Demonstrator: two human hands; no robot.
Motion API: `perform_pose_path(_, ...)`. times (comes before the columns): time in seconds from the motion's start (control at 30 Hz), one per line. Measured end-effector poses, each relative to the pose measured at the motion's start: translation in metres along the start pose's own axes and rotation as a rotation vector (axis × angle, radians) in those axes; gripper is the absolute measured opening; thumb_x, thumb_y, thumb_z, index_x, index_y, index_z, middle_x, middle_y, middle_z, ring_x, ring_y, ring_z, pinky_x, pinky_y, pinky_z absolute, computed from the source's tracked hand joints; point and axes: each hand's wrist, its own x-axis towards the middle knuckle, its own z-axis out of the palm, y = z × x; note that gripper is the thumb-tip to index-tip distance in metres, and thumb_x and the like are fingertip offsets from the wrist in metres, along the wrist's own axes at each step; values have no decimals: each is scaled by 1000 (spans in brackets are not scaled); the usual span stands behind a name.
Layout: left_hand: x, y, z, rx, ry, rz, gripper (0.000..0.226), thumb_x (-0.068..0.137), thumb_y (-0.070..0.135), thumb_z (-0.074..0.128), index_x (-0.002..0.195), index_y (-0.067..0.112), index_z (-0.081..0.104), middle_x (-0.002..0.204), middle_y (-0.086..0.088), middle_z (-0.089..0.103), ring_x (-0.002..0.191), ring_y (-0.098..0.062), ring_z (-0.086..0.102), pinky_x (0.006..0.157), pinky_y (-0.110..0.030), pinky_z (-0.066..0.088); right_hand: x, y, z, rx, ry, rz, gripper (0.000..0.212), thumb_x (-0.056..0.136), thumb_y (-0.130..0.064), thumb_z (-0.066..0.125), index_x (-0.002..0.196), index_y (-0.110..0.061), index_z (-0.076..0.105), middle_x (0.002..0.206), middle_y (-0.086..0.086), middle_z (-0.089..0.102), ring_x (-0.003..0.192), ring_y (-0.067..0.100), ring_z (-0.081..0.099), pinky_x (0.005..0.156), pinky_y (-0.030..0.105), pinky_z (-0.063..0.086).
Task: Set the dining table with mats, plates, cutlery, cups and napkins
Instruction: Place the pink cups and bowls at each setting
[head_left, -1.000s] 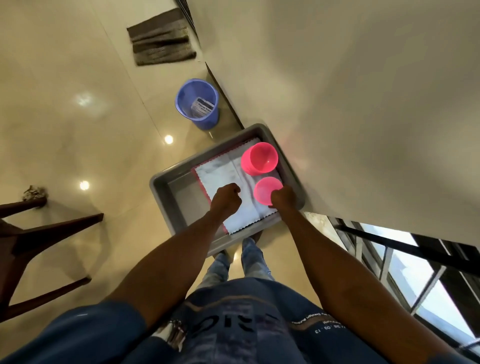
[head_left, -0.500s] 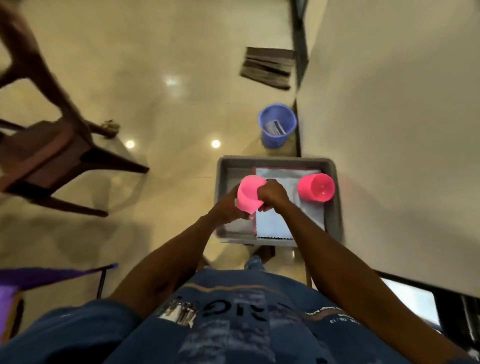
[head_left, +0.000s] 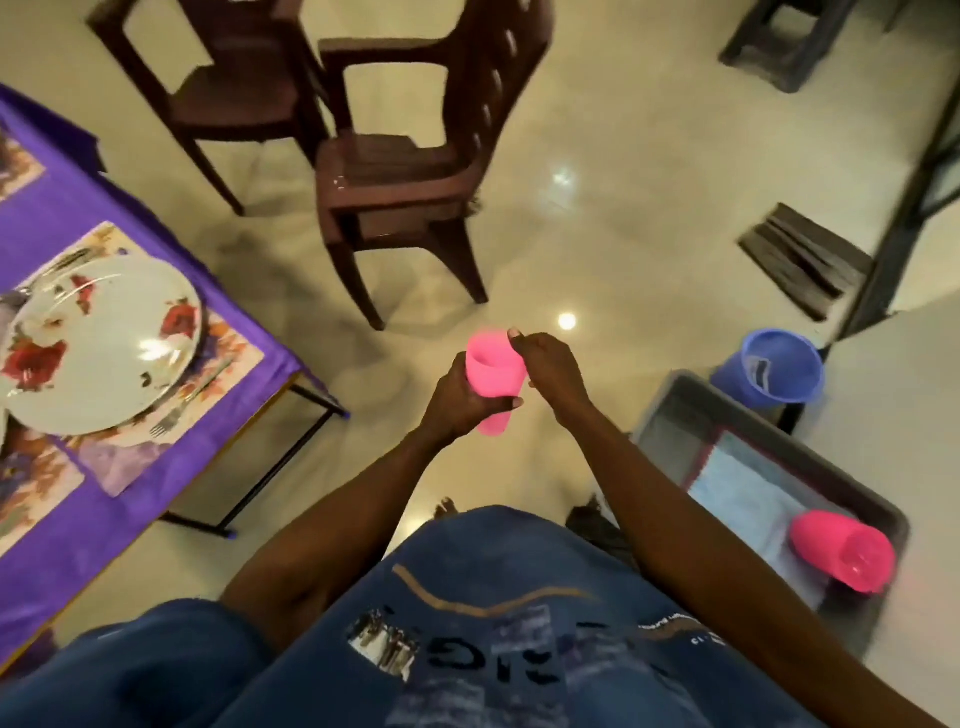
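While we stand over the pale floor, the dining table (head_left: 156, 457) with its purple cloth lies well to the left of our left hand (head_left: 460, 400). On it a floral mat (head_left: 228, 358) carries a white flowered plate (head_left: 98, 345), with a fork (head_left: 179, 408) just beside the plate's near edge and more cutlery (head_left: 62, 262) at its far edge, too blurred to name. Beyond our hands stand two brown chairs (head_left: 405, 171). Our left hand curls round the lower half of a pink cup (head_left: 493, 376), thumb across its front, holding it upright in the air between table and tray. Our right hand (head_left: 550, 371) touches the same cup at its rim and side with bent fingers. To the right of that hand and nearer us, a grey tray (head_left: 670, 410) holds a pale napkin (head_left: 743, 493) and a second pink cup (head_left: 844, 556), lying tilted on it. A blue bucket (head_left: 769, 369) sits just beyond the tray.
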Motion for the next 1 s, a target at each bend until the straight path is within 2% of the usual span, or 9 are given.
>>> perform_pose_path(0.1, -4, -19, -61, -34, 103, -23, 97, 52, 55, 89, 134, 34, 42, 126, 8, 59, 115, -16, 58, 92, -46, 55, -4, -32, 60, 45, -4, -160, 30, 93, -41, 59, 110, -17, 65, 105, -3, 68, 97, 17, 63, 87, 34, 52)
perform_pose_path(0.23, -18, -36, -129, -106, 275, -65, 104, 52, 65, 85, 139, 34, 36, 130, 4, 55, 115, -19, 56, 89, -47, 56, -3, -73, 129, 22, -130, -316, 29, 94, -28, 62, 120, -16, 65, 118, -2, 66, 105, 13, 61, 91, 26, 49)
perform_pose_path(0.4, -28, -48, -188, -250, 538, -95, 103, 51, 71, 81, 137, 30, 41, 129, 2, 57, 116, -18, 57, 89, -41, 56, 11, -125, 191, -95, -330, -507, 27, 93, -32, 64, 97, -7, 74, 103, 4, 71, 97, 17, 64, 92, 39, 52)
perform_pose_path(0.53, -21, -53, -222, -371, 716, -140, 105, 53, 76, 74, 138, 24, 41, 128, -2, 57, 113, -21, 58, 91, -47, 55, 27, -164, 233, -148, -604, -523, 45, 78, -52, 71, 91, -9, 74, 91, 5, 73, 88, 21, 67, 82, 40, 53)
perform_pose_path(0.6, -14, -52, -236, -427, 771, -139, 103, 55, 78, 73, 137, 23, 43, 126, -2, 59, 112, -21, 59, 92, -47, 55, 36, -179, 252, -133, -692, -522, 38, 79, -42, 76, 91, -5, 72, 88, 7, 71, 82, 17, 64, 78, 36, 50)
perform_pose_path(0.73, 6, -50, -264, -542, 872, -128, 67, 69, 66, 72, 124, 36, 50, 120, -2, 64, 107, -23, 64, 91, -50, 55, 62, -212, 285, -143, -857, -515, 32, 85, -26, 74, 88, 5, 67, 79, 9, 61, 74, 15, 53, 68, 28, 42)
perform_pose_path(0.83, 32, -46, -286, -602, 924, -162, 48, 76, 61, 70, 117, 43, 53, 118, -2, 66, 105, -23, 65, 91, -50, 55, 95, -239, 307, -153, -986, -506, 25, 86, -21, 74, 85, 3, 66, 77, 6, 61, 72, 13, 54, 68, 28, 42)
perform_pose_path(0.9, 52, -43, -298, -675, 946, -157, 47, 75, 56, 73, 115, 37, 58, 115, -6, 68, 103, -27, 67, 90, -51, 55, 116, -257, 318, -190, -1035, -530, 18, 87, -17, 72, 85, 0, 69, 80, 6, 64, 75, 11, 55, 72, 28, 43)
perform_pose_path(1.0, 92, -25, -310, -710, 1015, -181, 62, 74, 55, 74, 122, 18, 61, 112, -9, 70, 101, -30, 68, 85, -44, 58, 154, -295, 328, -297, -1165, -561, 9, 88, -14, 70, 80, -12, 70, 79, 0, 65, 76, 10, 56, 76, 29, 45)
